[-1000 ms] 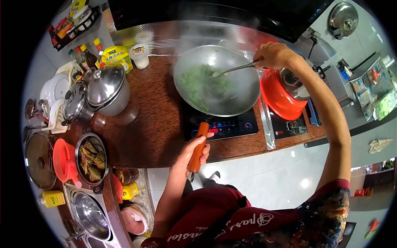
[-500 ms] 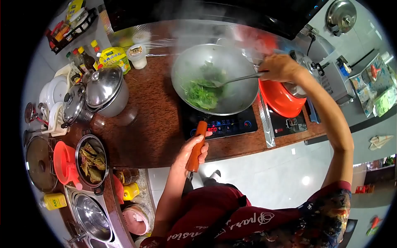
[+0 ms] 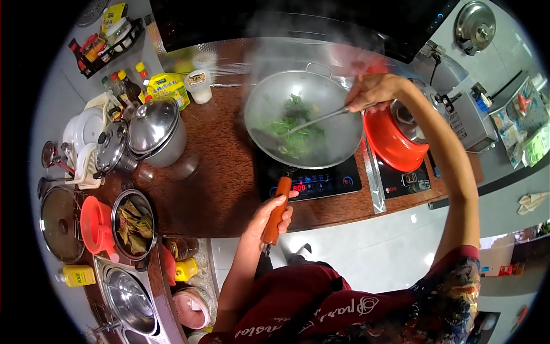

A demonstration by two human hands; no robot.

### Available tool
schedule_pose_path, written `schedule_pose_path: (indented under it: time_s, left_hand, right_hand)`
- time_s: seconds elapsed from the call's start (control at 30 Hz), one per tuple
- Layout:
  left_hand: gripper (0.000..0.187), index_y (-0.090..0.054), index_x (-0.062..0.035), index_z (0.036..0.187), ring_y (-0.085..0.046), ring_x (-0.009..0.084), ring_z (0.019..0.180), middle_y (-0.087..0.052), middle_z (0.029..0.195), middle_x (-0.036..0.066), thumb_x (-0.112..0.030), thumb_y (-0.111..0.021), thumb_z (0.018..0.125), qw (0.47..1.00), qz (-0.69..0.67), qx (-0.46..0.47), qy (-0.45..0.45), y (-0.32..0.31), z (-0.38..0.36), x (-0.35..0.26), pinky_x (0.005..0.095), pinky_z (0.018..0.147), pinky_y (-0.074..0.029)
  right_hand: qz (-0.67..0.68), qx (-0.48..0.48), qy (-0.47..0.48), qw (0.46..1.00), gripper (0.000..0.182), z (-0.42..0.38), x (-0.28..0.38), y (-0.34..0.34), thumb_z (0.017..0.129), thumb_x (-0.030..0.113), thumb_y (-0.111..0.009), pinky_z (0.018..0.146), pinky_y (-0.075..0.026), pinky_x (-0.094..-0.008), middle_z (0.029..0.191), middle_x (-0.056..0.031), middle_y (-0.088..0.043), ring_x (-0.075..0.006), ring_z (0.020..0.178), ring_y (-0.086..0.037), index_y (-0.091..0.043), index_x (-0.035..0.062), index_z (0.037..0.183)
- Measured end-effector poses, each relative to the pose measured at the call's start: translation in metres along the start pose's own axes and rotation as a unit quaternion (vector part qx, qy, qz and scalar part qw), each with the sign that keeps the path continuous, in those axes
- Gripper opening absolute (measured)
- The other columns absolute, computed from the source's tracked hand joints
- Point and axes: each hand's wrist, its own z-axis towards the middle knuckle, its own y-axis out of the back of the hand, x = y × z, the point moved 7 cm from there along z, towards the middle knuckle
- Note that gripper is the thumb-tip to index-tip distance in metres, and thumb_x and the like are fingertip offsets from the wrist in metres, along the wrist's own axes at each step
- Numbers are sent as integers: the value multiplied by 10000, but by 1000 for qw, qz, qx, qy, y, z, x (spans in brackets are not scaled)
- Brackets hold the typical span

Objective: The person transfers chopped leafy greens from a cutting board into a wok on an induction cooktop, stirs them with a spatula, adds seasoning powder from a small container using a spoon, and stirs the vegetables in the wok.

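Observation:
A steaming wok (image 3: pixel 338 135) sits on the black induction cooker (image 3: pixel 326 188), whose red display is lit. Chopped green vegetables (image 3: pixel 295 143) lie in the bottom of the wok. My left hand (image 3: pixel 269 217) is wrapped round the wok's wooden handle (image 3: pixel 277 212) on the near side. Above the wok's right rim, my right hand (image 3: pixel 375 92) grips the metal spatula (image 3: pixel 323 117). The spatula's head is at the left of the greens, partly blurred by steam.
A red basin (image 3: pixel 395 146) with a lid stands right of the wok. Lidded pots (image 3: pixel 154 132), seasoning bottles (image 3: pixel 130 87) and a white-lidded tub (image 3: pixel 199 87) stand left. A pot of leaf-wrapped food (image 3: pixel 136 229) and the sink (image 3: pixel 129 298) are lower left.
The spatula's head has moved left in the wok, and the greens are more spread out. My right hand has shifted slightly, while my left hand keeps hold of the handle. The whole view has shifted slightly.

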Motion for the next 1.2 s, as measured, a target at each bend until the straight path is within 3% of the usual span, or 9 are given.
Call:
schedule_pose_path:
  time_s: [0.33,0.47,0.6,0.63,0.73,0.77,0.9,1.1,1.2]
  left_hand:
    - [530,-357,-35,1323,-377,67,430,-425,653,5,-343,-489,912,1000,-7,-3,11,4,2,1,193,381,-355]
    - [530,-343,-38,1333,-389,69,429,-425,651,7,-337,-484,918,1000,-19,8,12,2,2,0,192,380,-368]
    - [532,-341,-40,1333,-398,73,426,-428,648,8,-342,-484,920,1000,-17,13,11,4,3,1,196,383,-383]
    - [532,-341,-40,1333,-398,73,426,-428,648,8,-343,-483,920,1000,-15,15,12,4,3,1,195,383,-384]
    - [516,-361,-40,1319,-401,73,432,-439,644,8,-342,-484,918,1000,-15,13,16,3,4,2,195,388,-375]
    - [504,-380,-40,1304,-402,76,436,-449,644,8,-337,-492,913,1000,-13,8,16,2,3,2,198,392,-363]
    - [531,-336,-42,1340,-387,63,432,-424,647,4,-342,-472,924,1000,-7,-3,13,1,2,2,183,383,-373]
    - [533,-335,-38,1341,-381,63,435,-420,651,2,-339,-471,923,1000,-3,-3,10,1,2,1,185,384,-369]
    - [536,-331,-39,1345,-389,67,434,-426,653,4,-339,-469,923,1000,-7,-4,14,2,2,1,191,385,-373]
  right_hand:
    - [212,-246,-38,945,361,28,-104,-26,853,317,-616,361,-385,-241,557,-51,-553,-109,382,-471,-639,-22,973]
    - [252,-144,-130,948,319,-8,-154,-75,918,290,-511,355,-396,-247,552,-41,-527,-110,411,-490,-628,5,838]
    - [258,-205,-122,936,230,-59,-148,-114,919,199,-462,381,-359,-257,560,-17,-491,-105,432,-462,-608,47,825]
    - [313,-217,-121,917,204,-72,-132,-118,899,195,-505,404,-373,-266,570,-21,-494,-104,439,-458,-616,25,915]
    - [142,-287,-27,947,247,-85,-95,-119,887,195,-547,399,-357,-247,580,-9,-477,-89,443,-434,-612,11,1039]
    - [188,-238,-77,950,359,-86,-88,-121,897,192,-541,389,-336,-208,590,20,-430,-49,459,-402,-534,36,1221]
    - [362,-219,-51,904,434,-52,-64,-132,892,198,-562,385,-335,-211,622,12,-444,-63,452,-384,-476,93,1304]
    - [541,-192,-27,818,448,24,-43,-158,911,222,-539,335,-313,-229,606,-7,-477,-73,408,-394,-443,81,1326]
    - [556,-176,-9,812,460,38,-35,-166,915,198,-528,337,-313,-220,599,0,-474,-63,406,-404,-414,84,1346]
